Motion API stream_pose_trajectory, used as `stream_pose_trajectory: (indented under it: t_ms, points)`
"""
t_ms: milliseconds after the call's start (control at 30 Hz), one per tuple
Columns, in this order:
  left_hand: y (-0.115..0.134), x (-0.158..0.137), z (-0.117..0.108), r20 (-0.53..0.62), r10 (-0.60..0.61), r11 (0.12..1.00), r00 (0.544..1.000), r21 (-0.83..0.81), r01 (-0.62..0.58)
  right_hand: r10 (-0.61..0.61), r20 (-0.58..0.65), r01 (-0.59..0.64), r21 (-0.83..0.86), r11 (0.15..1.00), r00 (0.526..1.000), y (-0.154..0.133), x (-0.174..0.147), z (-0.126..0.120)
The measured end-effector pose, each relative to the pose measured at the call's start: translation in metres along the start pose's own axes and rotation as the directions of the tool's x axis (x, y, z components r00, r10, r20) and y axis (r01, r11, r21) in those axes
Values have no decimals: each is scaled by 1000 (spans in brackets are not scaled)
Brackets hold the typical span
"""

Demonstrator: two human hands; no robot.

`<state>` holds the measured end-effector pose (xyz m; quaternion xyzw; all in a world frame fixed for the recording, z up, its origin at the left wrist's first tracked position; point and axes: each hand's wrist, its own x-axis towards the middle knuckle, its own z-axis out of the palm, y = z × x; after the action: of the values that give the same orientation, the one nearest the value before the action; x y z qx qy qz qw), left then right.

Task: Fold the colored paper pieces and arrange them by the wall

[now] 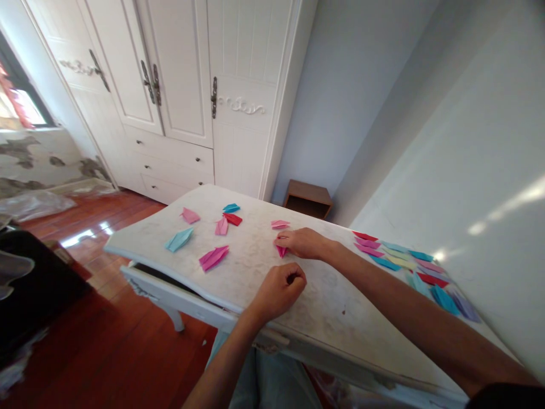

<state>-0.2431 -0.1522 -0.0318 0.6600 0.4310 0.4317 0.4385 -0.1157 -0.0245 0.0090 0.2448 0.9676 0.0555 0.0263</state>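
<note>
My right hand (305,243) reaches in from the right, its fingers closed on a magenta folded paper (281,251) that partly shows beneath them. Just nearer to me, my left hand (281,288) is curled into a loose fist over the table, with nothing visible in it. A pink folded paper (280,224) lies right behind my right fingertips. To the left are a larger magenta folded paper (214,258), a light blue one (179,240), a red one (233,218), a blue one (231,208) and two pink ones (221,226).
Rows of folded papers in several colours (398,258) lie along the right side of the white table (332,324), by the wall. A drawer (179,295) under the tabletop is slightly open. Beyond stand a white wardrobe (247,142) and a brown box-like cabinet (309,196).
</note>
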Motion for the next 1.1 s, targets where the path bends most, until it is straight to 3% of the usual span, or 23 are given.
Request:
stream_pose_trajectory:
  t_ms: [67, 167, 333, 433, 500, 600, 667, 733, 900, 1100]
  points:
    - [1, 0, 0, 6, 1, 1000, 1000, 3, -1, -22, 36, 24, -63, 998, 999, 0, -4, -3]
    - [2, 0, -1, 9, -2, 1000, 1000, 4, 2, 33, 1, -33, -70, 997, 999, -1, -12, -5]
    - [1, 1, 0, -1, -10, 1000, 1000, 16, 10, 191, -100, -182, 96, 979, 976, -2, -26, 1]
    - [-1, 1, 0, -9, -7, 1000, 1000, 14, 7, 294, -188, -237, 274, 932, 937, -7, -34, 7]
    - [-2, 2, 0, -12, -2, 1000, 1000, -4, 2, 412, -258, -254, 482, 839, 874, -13, -38, 11]
    - [-4, 2, 0, -37, -4, 999, 999, -41, 2, 618, -242, -199, 806, 557, 748, -28, -44, 15]
    - [-6, 3, 0, -75, -18, 997, 997, -81, 11, 688, -185, -125, 919, 374, 702, -39, -48, 14]
    - [-8, 5, 0, -123, -41, 992, 992, -121, 26, 732, -143, -71, 965, 253, 666, -51, -53, 12]
    - [-8, 8, 0, -233, -58, 990, 971, -137, 27, 814, -35, 12, 999, 34, 580, -76, -70, 5]
    - [-3, 7, -1, -205, -52, 997, 977, -66, 39, 827, 15, 133, 985, -108, 562, -90, -95, -3]
